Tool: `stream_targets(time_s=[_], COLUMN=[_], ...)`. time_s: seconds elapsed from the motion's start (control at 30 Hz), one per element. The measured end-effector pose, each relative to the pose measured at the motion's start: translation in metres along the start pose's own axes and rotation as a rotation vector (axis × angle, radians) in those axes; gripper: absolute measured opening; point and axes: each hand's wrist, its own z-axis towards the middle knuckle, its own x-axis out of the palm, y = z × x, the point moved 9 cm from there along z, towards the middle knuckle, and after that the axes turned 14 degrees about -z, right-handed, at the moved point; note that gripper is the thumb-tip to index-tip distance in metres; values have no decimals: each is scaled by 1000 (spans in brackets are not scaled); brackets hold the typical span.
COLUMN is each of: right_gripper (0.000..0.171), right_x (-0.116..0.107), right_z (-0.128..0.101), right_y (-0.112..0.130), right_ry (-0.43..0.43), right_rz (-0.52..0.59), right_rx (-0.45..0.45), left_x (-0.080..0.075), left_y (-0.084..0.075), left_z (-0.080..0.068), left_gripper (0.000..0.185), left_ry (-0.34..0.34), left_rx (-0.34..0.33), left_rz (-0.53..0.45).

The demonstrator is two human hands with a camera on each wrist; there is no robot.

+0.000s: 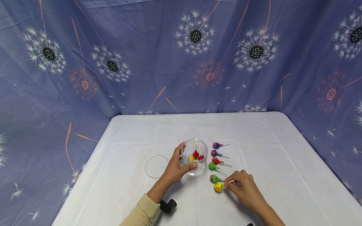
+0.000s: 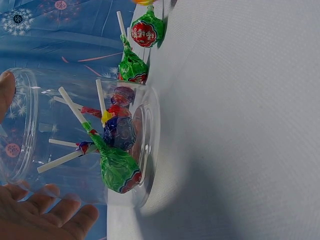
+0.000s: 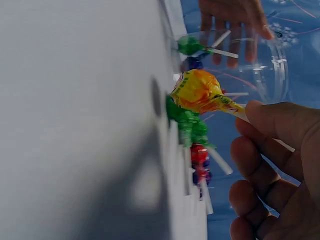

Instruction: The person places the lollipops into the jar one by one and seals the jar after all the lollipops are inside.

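Observation:
My left hand (image 1: 173, 171) grips a clear plastic jar (image 1: 201, 169), thumb on the near side and fingers round its far left side. Inside lie several wrapped lollipops, among them a green one (image 2: 118, 169) with its stick toward the mouth. My right hand (image 1: 246, 189) pinches the white stick of a yellow lollipop (image 3: 197, 91) between thumb and forefinger. In the right wrist view its wrapped head hangs just over the white cloth. Beside it, in the head view, lies a green lollipop (image 1: 215, 178) with its stick toward my fingers.
A column of lollipops lies right of the jar: another green (image 1: 212, 166), a red (image 1: 216, 161) and two purple, the farthest purple one (image 1: 216, 145) at the back. Left of the jar is a round clear lid (image 1: 153, 177). A black object (image 1: 168, 206) sits by my left wrist.

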Motion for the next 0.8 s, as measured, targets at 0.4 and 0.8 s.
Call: stream_targets(time_s=[0.4,0.8], right_gripper=[10,5], right_x=[-33,-62], right_z=[47,94], right_y=[16,54], right_ry=[-65,-123], right_rz=[45,101], right_rx=[-24,-131], left_x=[-1,-1], left_y=[0,-1], left_z=[0,-1], left_gripper=[94,95], left_ry=[-2,-1], left_rx=[4,-4], left_rz=[17,21])
